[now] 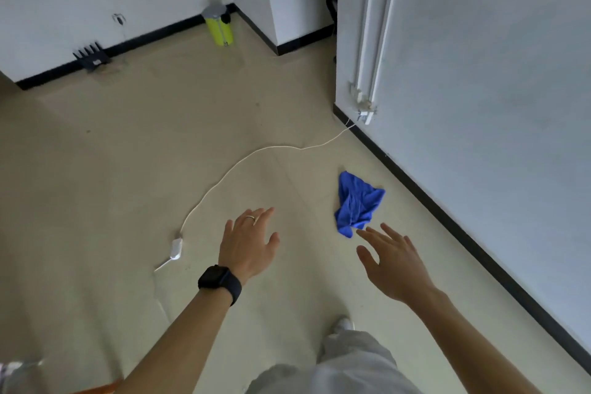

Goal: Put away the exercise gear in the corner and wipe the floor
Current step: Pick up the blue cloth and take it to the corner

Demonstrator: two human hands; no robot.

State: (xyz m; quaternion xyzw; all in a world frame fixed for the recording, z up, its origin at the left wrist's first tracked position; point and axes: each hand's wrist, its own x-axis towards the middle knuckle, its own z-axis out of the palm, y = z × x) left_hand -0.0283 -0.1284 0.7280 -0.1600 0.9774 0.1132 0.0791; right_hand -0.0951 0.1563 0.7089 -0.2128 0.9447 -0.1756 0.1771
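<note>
Right hand (393,262) reaching at the blue cloth (358,203), grip spread wide and empty!
The cloth lies crumpled on the floor (128,169) by the right wall's baseboard, its long axis running away from the person, near end just ahead of the right fingertips. The left hand (248,243), also spread and empty, sits well off to the side, so the right looks the likely taker.

The crumpled blue cloth rag (357,203) looks soft and matt; the smooth beige floor (128,153) shows a faint sheen.
</note>
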